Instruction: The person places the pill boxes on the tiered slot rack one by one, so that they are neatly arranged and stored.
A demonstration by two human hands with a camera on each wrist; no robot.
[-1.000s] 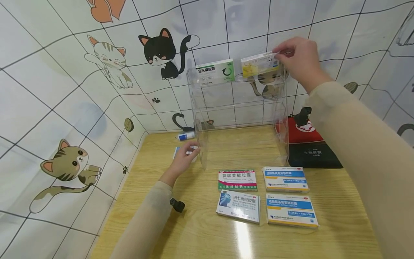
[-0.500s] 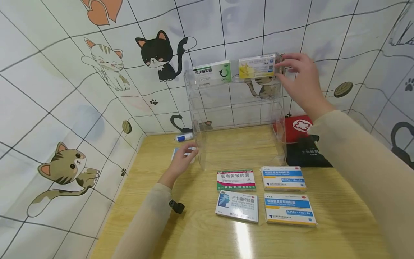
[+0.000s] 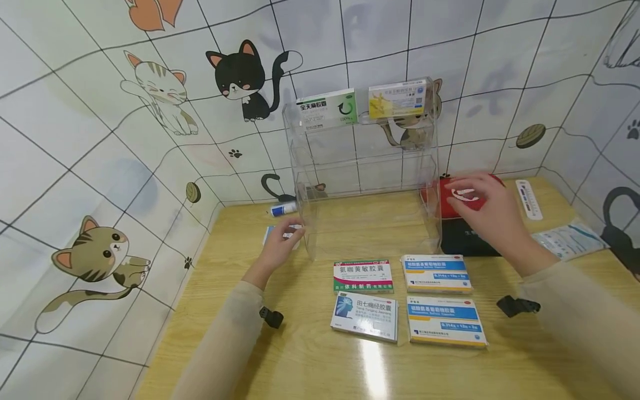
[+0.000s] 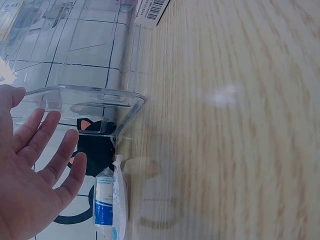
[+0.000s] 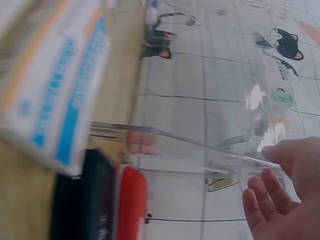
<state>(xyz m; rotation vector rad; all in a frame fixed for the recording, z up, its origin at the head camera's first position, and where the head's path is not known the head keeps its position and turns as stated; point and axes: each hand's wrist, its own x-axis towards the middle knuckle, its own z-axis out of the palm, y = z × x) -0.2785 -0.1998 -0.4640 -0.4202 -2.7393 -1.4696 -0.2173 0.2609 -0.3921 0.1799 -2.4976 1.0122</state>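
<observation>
Clear acrylic rack (image 3: 365, 166) stands behind four medicine boxes (image 3: 407, 297).

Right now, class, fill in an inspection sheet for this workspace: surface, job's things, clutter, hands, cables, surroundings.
Surface: wooden table, glare patch near the front.
Job's things: clear acrylic rack; green box and yellow box on its top tier; four medicine boxes flat in front.
Clutter: red and black pouch, tube, thermometer, packet.
Hands: left hand open against the rack's left wall; right hand open, holding nothing.
Cables: nothing seen.
Surroundings: tiled walls with cat stickers.
</observation>
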